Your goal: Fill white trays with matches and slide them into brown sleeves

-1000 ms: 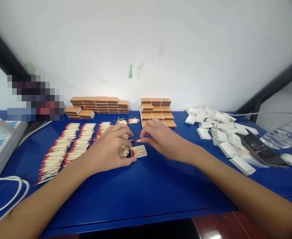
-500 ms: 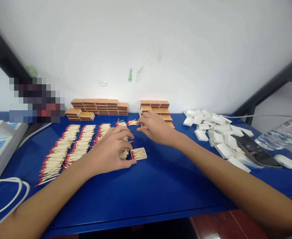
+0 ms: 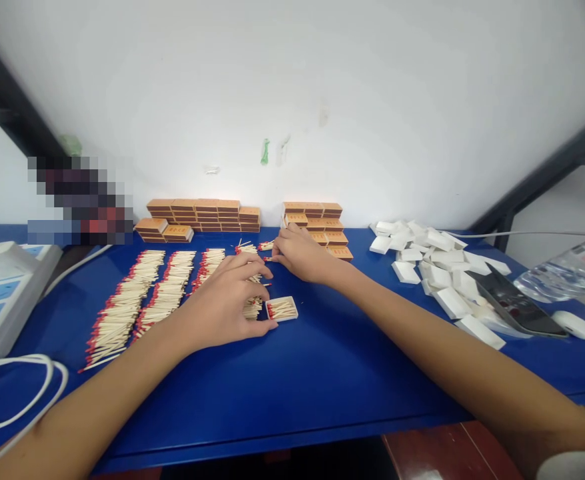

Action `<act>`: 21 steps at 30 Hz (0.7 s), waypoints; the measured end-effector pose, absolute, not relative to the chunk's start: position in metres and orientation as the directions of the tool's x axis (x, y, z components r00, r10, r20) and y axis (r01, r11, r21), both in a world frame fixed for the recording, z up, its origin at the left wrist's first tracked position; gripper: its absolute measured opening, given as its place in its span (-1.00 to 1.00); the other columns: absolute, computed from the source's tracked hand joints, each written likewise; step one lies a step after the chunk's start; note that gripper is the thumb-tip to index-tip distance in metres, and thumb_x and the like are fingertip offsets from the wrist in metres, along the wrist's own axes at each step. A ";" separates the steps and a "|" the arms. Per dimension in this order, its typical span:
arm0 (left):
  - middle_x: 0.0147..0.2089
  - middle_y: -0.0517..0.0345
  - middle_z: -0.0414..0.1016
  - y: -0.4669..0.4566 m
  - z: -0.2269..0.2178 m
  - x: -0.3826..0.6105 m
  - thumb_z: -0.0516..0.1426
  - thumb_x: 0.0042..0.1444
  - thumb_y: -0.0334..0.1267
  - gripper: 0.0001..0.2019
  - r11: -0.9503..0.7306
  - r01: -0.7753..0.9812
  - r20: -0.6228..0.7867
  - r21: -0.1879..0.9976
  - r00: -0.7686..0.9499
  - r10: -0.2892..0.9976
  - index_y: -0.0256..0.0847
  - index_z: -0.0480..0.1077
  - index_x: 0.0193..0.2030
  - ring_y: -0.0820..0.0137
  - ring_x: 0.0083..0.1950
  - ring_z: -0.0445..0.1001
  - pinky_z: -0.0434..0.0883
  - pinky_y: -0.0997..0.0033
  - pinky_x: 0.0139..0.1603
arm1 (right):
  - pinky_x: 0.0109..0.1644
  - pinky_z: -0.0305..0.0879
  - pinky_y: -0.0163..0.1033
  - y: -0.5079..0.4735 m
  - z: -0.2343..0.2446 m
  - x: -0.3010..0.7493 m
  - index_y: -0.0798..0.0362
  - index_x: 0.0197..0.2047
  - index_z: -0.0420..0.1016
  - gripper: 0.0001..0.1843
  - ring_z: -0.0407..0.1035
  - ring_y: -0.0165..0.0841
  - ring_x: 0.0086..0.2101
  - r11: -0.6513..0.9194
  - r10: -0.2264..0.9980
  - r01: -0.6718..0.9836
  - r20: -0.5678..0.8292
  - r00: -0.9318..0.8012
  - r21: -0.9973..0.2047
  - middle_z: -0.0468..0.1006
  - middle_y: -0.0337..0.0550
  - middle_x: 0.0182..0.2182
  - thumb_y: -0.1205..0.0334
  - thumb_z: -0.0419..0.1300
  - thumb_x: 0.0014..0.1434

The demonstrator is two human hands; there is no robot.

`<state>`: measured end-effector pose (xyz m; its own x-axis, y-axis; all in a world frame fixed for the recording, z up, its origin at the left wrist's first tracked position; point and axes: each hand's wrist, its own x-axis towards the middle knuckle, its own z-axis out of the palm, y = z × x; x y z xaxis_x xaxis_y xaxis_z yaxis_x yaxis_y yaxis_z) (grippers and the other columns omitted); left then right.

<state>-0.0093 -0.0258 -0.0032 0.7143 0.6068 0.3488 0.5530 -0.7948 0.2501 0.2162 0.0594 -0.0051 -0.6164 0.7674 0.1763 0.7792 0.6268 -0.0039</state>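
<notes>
A small white matchbox tray (image 3: 288, 315) lies on the blue table (image 3: 292, 380), with several red-tipped matches (image 3: 282, 309) in it. My left hand (image 3: 230, 297) arches at its left end, thumb at the near edge and a finger at the far edge, lightly gripping it. Beyond, my right hand (image 3: 300, 255) is closed in a pinch at the small far group of matches (image 3: 265, 246); its fingertips meet on match ends there, mostly hidden. Long rows of matches (image 3: 117, 313) run along the left, partly covered by my left hand and forearm.
Orange matchboxes (image 3: 197, 213) are stacked along the wall, with a second stack (image 3: 322, 220) behind my right hand. To the right lie piled white trays (image 3: 437, 257), a phone (image 3: 517, 303), a white mouse-like object (image 3: 575, 325) and a plastic bottle (image 3: 562, 273). A power strip (image 3: 2, 300) and cable sit left.
My right hand has drawn slightly nearer and its fingers have closed into a pinch at the far matches. The left hand stays at the tray. The whole view has shifted a little.
</notes>
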 end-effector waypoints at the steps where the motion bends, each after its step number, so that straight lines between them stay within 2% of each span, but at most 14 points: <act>1: 0.20 0.00 0.63 -0.026 -0.004 -0.010 0.45 0.15 -0.03 -0.77 -0.796 0.553 0.348 0.248 0.715 0.606 -0.12 0.66 -0.24 -0.02 0.37 0.43 0.41 -0.17 0.40 | 0.05 0.18 -0.01 0.055 -0.004 0.220 0.15 -0.09 0.63 -0.79 0.29 -0.01 0.05 0.633 0.762 0.774 0.179 -0.622 -0.002 0.59 0.16 -0.03 0.25 0.20 0.53; 4: 0.19 -0.01 0.64 -0.025 -0.005 -0.010 0.45 0.16 -0.02 -0.77 -0.797 0.552 0.352 0.245 0.715 0.604 -0.11 0.66 -0.23 -0.02 0.37 0.43 0.41 -0.17 0.40 | 0.06 0.18 -0.02 0.040 -0.002 0.233 0.13 -0.13 0.61 -0.80 0.29 -0.04 0.00 0.648 0.748 0.762 0.197 -0.634 -0.007 0.58 0.12 -0.09 0.28 0.18 0.53; 8: 0.20 -0.03 0.63 -0.024 -0.005 -0.011 0.44 0.16 -0.01 -0.76 -0.795 0.557 0.353 0.241 0.713 0.606 -0.11 0.67 -0.21 -0.03 0.37 0.43 0.41 -0.17 0.41 | 0.05 0.18 -0.04 0.021 -0.001 0.241 0.10 -0.14 0.58 -0.82 0.29 -0.10 -0.08 0.678 0.724 0.732 0.237 -0.648 -0.072 0.57 0.05 -0.13 0.29 0.18 0.52; 11: 0.19 -0.02 0.63 -0.024 -0.004 -0.010 0.45 0.14 -0.01 -0.76 -0.795 0.556 0.346 0.244 0.715 0.607 -0.11 0.67 -0.23 -0.03 0.37 0.43 0.40 -0.18 0.42 | 0.06 0.17 -0.06 0.018 -0.003 0.236 0.08 -0.13 0.58 -0.87 0.29 -0.13 -0.08 0.688 0.716 0.715 0.271 -0.643 -0.124 0.57 0.01 -0.14 0.31 0.23 0.50; 14: 0.19 -0.01 0.63 -0.023 -0.004 -0.010 0.45 0.14 -0.02 -0.77 -0.793 0.555 0.350 0.251 0.711 0.609 -0.10 0.67 -0.24 -0.03 0.38 0.42 0.39 -0.18 0.43 | 0.07 0.18 -0.08 0.022 -0.008 0.228 0.09 -0.11 0.58 -0.92 0.30 -0.13 -0.06 0.681 0.728 0.715 0.244 -0.640 -0.157 0.58 0.00 -0.12 0.30 0.28 0.48; 18: 0.20 -0.01 0.63 -0.023 -0.004 -0.011 0.44 0.15 0.00 -0.76 -0.795 0.555 0.349 0.243 0.715 0.606 -0.11 0.66 -0.25 -0.04 0.39 0.41 0.38 -0.19 0.44 | 0.09 0.20 -0.06 0.027 -0.011 0.225 0.13 -0.03 0.58 -0.88 0.29 -0.10 -0.03 0.647 0.751 0.753 0.271 -0.602 -0.118 0.57 0.07 -0.06 0.25 0.32 0.46; 21: 0.20 0.00 0.63 -0.024 -0.004 -0.011 0.44 0.16 0.00 -0.76 -0.796 0.554 0.342 0.243 0.719 0.605 -0.11 0.66 -0.24 -0.03 0.39 0.41 0.39 -0.18 0.43 | 0.12 0.21 -0.05 0.027 -0.011 0.227 0.13 -0.07 0.60 -0.89 0.30 -0.10 -0.03 0.639 0.760 0.761 0.248 -0.600 -0.116 0.57 0.07 -0.08 0.25 0.29 0.48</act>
